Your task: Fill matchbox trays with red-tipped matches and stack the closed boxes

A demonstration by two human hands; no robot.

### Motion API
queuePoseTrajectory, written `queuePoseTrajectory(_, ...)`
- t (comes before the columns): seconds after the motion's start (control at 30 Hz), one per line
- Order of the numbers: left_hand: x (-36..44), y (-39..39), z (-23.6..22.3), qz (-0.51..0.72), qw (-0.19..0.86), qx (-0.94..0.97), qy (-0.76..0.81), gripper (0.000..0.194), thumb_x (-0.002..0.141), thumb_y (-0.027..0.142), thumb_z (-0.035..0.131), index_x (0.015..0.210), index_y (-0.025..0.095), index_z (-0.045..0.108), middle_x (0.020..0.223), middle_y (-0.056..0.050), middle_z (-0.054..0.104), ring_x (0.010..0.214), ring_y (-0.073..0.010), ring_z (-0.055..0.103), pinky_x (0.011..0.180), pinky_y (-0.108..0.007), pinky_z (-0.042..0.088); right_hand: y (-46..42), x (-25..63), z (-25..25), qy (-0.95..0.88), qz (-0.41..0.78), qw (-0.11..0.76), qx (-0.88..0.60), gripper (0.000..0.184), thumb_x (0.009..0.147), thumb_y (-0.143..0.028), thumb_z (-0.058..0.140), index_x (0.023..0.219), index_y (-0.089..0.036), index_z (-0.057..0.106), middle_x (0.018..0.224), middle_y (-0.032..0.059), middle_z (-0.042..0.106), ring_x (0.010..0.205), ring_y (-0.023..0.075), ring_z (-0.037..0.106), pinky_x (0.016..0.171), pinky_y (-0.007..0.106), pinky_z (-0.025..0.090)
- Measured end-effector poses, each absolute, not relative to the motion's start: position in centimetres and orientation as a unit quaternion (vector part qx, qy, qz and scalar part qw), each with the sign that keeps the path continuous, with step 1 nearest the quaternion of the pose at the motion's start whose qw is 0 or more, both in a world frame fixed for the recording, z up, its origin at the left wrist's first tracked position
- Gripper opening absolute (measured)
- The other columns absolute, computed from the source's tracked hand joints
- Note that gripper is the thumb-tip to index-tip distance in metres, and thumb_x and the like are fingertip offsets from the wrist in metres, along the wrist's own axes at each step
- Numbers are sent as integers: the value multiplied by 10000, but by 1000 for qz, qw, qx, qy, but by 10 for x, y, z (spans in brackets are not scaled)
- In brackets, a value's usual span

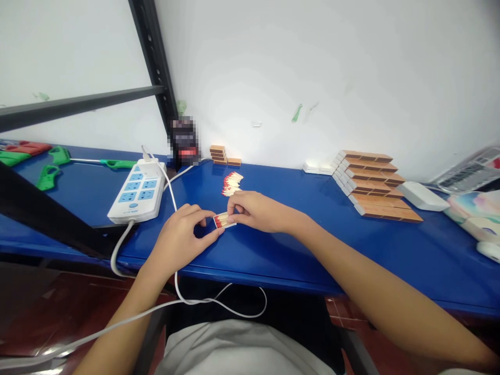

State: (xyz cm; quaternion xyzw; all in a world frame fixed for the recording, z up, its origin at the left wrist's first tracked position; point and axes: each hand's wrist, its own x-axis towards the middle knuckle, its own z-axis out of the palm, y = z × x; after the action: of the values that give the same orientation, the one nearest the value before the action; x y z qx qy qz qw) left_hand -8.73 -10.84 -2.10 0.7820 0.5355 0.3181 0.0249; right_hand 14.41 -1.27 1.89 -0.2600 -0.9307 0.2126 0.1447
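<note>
A small white matchbox tray lies on the blue table, with red-tipped matches inside. My left hand grips it, index finger at the left end and thumb along the near side. Over the tray's right part, my right hand is closed in a pinch on matches; its fingers hide that end of the tray. Just beyond the right hand, a loose pile of matches rests on the table, red heads mostly to the left.
A stack of small matchboxes stands by the wall. Long rows of brown boxes are piled at right, near white trays. Left are a power strip, a black shelf post and green lighters. A white cable runs past my left wrist.
</note>
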Motion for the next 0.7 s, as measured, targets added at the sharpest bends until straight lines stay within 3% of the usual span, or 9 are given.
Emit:
queuePoseTrajectory(0.2,-86,-109,-20,316,30,779,540,225,952,433,740,1064,242,780,857,-27,677,850,-216,600,780,-349,486,4,149,14,-916,213,181,-288,157,979,-283,720,873,-180,670,800,-14,584,723,129,485,679,272,321)
queuePoseTrajectory(0.43,-87,-109,-21,314,28,781,538,211,956,433,737,1034,240,772,846,-23,662,845,-214,591,792,-352,487,28,141,-6,-899,154,223,-345,73,995,-186,655,973,-167,722,795,-4,601,717,130,496,697,265,315)
queuePoseTrajectory(0.7,-86,-109,-20,313,25,782,538,221,958,443,733,1045,243,771,841,-21,659,851,-216,595,803,-350,487,37,136,-17,-904,126,239,-332,56,1001,-199,656,1017,-168,700,839,14,628,735,149,510,725,270,332)
